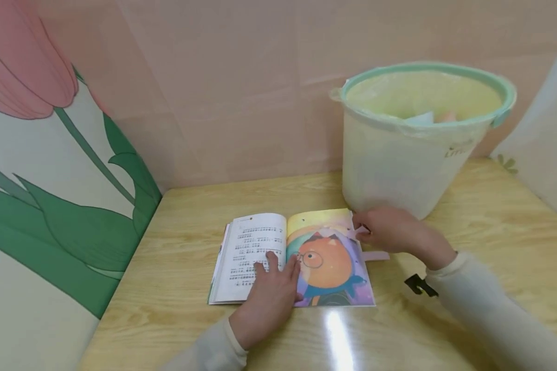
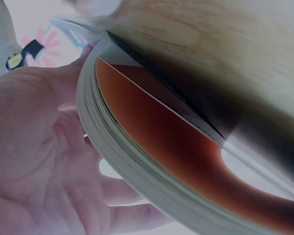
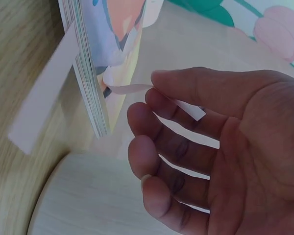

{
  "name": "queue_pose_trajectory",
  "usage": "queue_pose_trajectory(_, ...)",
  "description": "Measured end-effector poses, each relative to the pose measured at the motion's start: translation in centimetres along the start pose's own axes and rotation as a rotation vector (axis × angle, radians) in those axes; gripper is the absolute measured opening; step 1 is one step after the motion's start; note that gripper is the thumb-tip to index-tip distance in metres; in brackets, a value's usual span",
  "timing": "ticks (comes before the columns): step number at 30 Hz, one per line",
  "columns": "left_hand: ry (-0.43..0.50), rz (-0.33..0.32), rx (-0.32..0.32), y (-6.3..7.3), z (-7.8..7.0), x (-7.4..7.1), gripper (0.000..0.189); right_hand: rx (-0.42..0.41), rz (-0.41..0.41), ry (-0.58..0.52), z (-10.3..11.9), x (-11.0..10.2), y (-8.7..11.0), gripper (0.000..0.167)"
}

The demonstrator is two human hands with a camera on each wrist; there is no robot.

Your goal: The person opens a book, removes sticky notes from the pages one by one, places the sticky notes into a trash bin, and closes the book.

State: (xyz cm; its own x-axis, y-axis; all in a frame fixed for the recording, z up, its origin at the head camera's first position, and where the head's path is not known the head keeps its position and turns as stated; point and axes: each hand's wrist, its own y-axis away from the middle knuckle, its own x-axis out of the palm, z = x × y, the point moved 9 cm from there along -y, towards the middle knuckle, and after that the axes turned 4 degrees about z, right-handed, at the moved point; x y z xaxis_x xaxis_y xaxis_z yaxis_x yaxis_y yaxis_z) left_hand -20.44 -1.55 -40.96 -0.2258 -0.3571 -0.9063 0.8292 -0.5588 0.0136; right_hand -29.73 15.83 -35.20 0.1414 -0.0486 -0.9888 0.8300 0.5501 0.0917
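An open picture book [image 1: 255,237] lies on the wooden table, text on its left page and an orange fox-like figure with glasses on the right. My left hand [image 1: 269,299] rests spread across the inner part of both pages; in the left wrist view, the hand [image 2: 44,147] is beside the curved page edges [image 2: 117,142]. At the book's upper right edge, my right hand [image 1: 390,229] pinches a pale paper strip [image 3: 130,89] between thumb and forefinger, its other fingers loosely bent. A second pale strip [image 1: 376,255] sticks out from the pages lower down.
A pale bin [image 1: 394,159] with a green rim and a clear liner stands behind my right hand, with paper pieces [image 1: 420,119] inside. A pink wall covering [image 1: 232,103] backs the wooden table [image 1: 167,268]. Tulip-patterned panel [image 1: 69,216] stands at left.
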Motion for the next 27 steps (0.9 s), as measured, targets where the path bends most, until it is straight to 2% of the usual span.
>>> queue_pose_trajectory(5, -0.006, 0.002, -0.008, 0.2, 0.0, -0.1, 0.065, -0.009, 0.007, -0.021, 0.6, 0.3, 0.3, 0.021)
queue_pose_trajectory(10, 0.038, 0.03, -0.001, 0.4, -0.4, 0.4, 0.064, -0.017, 0.021, -0.025, 1.0, 0.6, 0.5, 0.021)
queue_pose_trajectory(13, 0.019, 0.033, -0.011, 0.5, -0.3, 0.5, 0.064, -0.034, 0.014, -0.015, 1.3, 0.5, 0.3, 0.02)
queue_pose_trajectory(18, -0.029, 0.032, -0.025, 0.5, 0.1, 0.5, 0.063, -0.049, 0.003, 0.04, 2.3, 0.3, 0.1, 0.015)
queue_pose_trajectory(23, -0.036, 0.026, -0.003, 0.4, 0.0, 0.6, 0.064, -0.076, 0.038, 0.122, 3.6, 1.2, 0.0, 0.006)
queue_pose_trajectory(27, -0.04, 0.037, -0.001, 0.4, -0.1, 1.0, 0.065, -0.091, 0.072, 0.128, 4.3, 1.9, 0.1, 0.006)
